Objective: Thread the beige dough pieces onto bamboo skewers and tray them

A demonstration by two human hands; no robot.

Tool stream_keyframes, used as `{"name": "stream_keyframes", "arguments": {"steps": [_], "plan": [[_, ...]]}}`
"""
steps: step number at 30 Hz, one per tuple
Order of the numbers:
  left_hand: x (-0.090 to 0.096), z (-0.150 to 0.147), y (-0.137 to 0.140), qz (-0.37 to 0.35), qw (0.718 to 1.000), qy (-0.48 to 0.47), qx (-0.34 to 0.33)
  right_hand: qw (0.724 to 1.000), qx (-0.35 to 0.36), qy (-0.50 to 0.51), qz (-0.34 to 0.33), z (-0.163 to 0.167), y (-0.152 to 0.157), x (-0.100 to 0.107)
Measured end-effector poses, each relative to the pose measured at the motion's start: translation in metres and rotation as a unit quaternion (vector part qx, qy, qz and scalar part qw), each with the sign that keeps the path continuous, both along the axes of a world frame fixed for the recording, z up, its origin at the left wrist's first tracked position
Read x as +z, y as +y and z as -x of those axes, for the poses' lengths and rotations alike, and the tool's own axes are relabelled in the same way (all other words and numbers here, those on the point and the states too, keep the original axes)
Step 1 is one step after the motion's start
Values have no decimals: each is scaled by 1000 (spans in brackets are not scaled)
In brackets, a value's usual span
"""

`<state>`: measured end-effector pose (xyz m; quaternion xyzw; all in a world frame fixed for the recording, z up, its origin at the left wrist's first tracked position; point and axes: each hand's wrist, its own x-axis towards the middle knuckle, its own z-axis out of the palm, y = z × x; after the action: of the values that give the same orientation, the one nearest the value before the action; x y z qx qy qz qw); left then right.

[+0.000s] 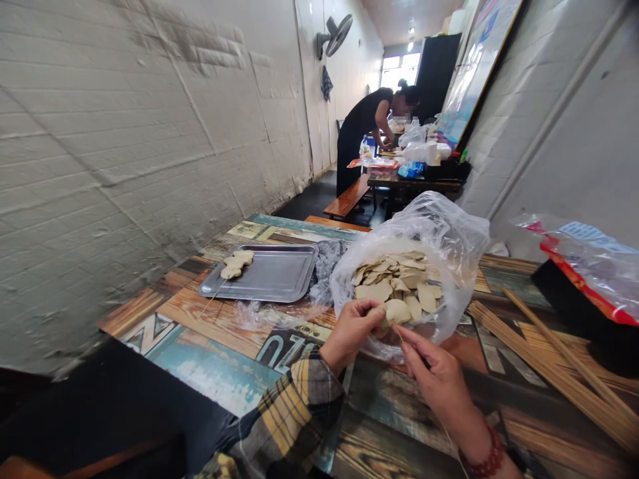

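We pinch a pale slice (398,311) in our left hand (353,329), just above the heap of slices (397,274) in a clear plastic bag (462,263). Our right hand (433,372) grips a thin stick (398,333), its tip at the slice's edge. Left of the bag, our desk (214,372) bears a metal tray (279,273) with a loaded skewer (236,265).
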<state>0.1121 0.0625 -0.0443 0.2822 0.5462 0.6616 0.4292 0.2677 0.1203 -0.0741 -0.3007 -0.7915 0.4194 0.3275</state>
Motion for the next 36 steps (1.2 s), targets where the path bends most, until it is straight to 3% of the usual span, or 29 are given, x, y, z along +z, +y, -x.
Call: {"name": "stream_keyframes", "arguments": {"steps": [12,26,30,36], "plan": [[-3,5,-1,9,991,130,32,997,24,-14,74,1,-2,1],[-1,3,-2,16,989,149,-10,995,22,17,99,4,0,-2],[-1,2,-2,16,994,106,-36,991,19,22,132,5,-1,-1],[-3,2,0,-13,998,-64,-18,964,45,44,256,5,-4,5]]}}
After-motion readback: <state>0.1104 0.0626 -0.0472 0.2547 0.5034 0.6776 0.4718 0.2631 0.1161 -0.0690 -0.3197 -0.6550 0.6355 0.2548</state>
